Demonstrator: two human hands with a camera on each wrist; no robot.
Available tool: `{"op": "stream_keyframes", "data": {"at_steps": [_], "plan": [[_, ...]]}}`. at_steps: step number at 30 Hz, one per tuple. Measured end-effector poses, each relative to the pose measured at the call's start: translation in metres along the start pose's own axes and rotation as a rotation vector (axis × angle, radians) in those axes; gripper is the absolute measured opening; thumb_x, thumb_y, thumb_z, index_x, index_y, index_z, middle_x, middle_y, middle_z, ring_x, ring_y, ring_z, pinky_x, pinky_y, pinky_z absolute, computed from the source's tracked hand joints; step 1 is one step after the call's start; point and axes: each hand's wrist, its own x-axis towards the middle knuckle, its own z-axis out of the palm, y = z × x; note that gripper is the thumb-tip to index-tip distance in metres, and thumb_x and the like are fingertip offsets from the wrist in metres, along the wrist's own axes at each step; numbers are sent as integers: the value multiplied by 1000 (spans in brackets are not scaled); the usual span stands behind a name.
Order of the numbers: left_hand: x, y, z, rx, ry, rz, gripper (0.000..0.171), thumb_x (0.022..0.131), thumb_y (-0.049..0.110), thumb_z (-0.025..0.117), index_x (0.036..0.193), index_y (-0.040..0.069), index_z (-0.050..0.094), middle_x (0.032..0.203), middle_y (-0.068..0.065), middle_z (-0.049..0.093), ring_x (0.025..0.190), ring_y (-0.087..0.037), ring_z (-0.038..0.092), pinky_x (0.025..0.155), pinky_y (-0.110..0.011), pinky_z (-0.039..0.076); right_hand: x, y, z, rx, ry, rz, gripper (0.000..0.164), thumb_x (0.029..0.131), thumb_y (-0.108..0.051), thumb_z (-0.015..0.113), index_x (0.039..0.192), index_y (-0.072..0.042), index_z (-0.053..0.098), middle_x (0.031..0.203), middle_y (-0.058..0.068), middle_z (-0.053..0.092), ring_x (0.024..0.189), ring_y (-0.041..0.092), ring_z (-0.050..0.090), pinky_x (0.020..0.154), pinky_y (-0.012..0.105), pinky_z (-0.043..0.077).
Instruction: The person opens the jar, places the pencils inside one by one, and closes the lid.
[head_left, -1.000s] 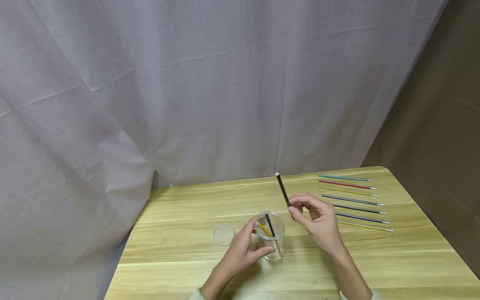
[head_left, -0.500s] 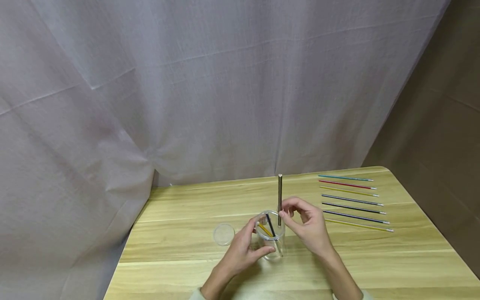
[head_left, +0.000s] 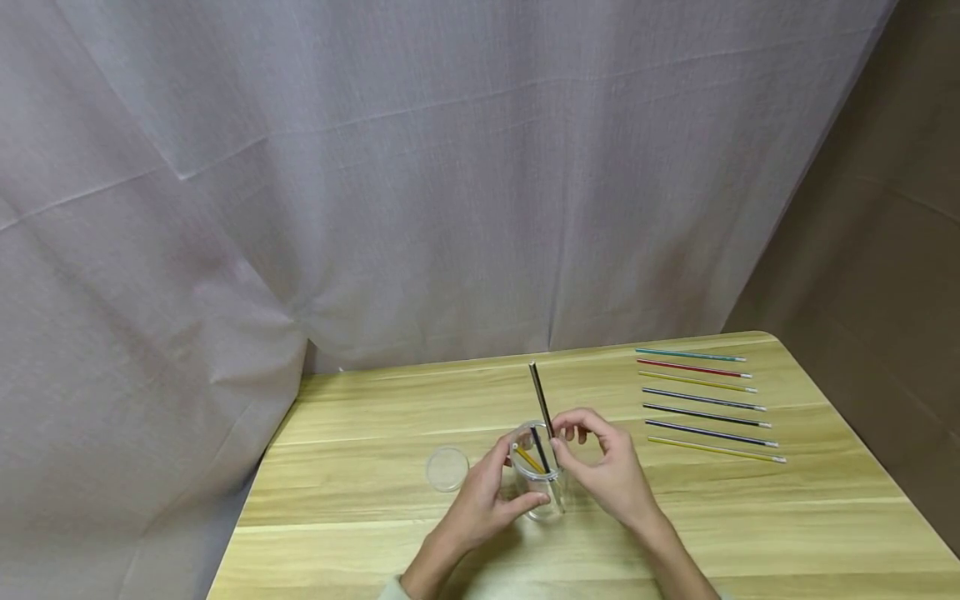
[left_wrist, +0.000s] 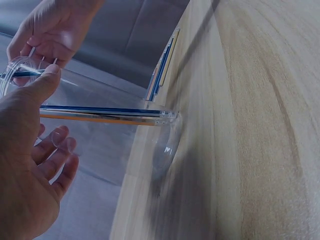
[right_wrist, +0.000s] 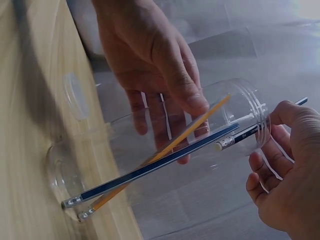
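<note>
My left hand [head_left: 487, 500] grips a clear plastic jar [right_wrist: 200, 165] around its side, its thumb across the near wall. Inside lean a yellow pencil [right_wrist: 185, 135] and a dark blue pencil [right_wrist: 160, 162], eraser ends down at the jar's base. Between thumb and fingers, my right hand [head_left: 611, 475] pinches a black pencil [head_left: 539, 392] at the mouth of the jar. Its white eraser end is just inside the rim in the right wrist view, while the rest rises above the opening, tilted slightly left.
A round clear lid [head_left: 447, 469] lies on the wooden table [head_left: 337, 517] left of the jar. To the right, several pencils lie in a spaced row, among them a red pencil [head_left: 693, 368] and a teal pencil [head_left: 690, 355]. A grey curtain [head_left: 420, 208] hangs behind the table.
My right hand has moved left and down with the black pencil, bringing its eraser end from beside the jar into the opening. The left hand and jar have stayed in place.
</note>
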Motion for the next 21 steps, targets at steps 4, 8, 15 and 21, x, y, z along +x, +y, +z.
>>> {"op": "stream_keyframes", "data": {"at_steps": [4, 8, 15, 21], "plan": [[-1, 0, -1, -8, -2, -8, 88, 89, 32, 88, 161, 22, 38, 145, 3, 63, 124, -15, 62, 105, -39, 54, -2, 3, 3, -26, 4, -19, 39, 80, 17, 80, 108, -11, 75, 95, 3, 71, 86, 19, 58, 77, 27, 45], [-1, -1, -1, -8, 3, 0, 88, 89, 31, 88, 161, 21, 38, 146, 2, 62, 124, -19, 64, 104, -39, 54, -3, 5, 5, -45, 14, -40, 41, 79, 17, 80, 109, -11, 74, 98, 3, 72, 86, 19, 59, 77, 25, 44], [-1, -1, -1, -14, 10, 17, 91, 88, 30, 89, 162, 20, 37, 149, -1, 61, 125, -30, 65, 105, -41, 54, -4, 5, 10, -73, 44, -58, 42, 76, 19, 77, 110, -5, 75, 94, 4, 71, 85, 18, 59, 76, 22, 45], [2, -2, 2, 10, 3, 20, 91, 89, 31, 88, 163, 20, 36, 153, -2, 57, 132, -23, 61, 106, -42, 54, -6, 3, 9, -93, 76, -51, 37, 75, 20, 75, 100, -7, 74, 90, 0, 67, 83, 21, 56, 76, 21, 43]]}}
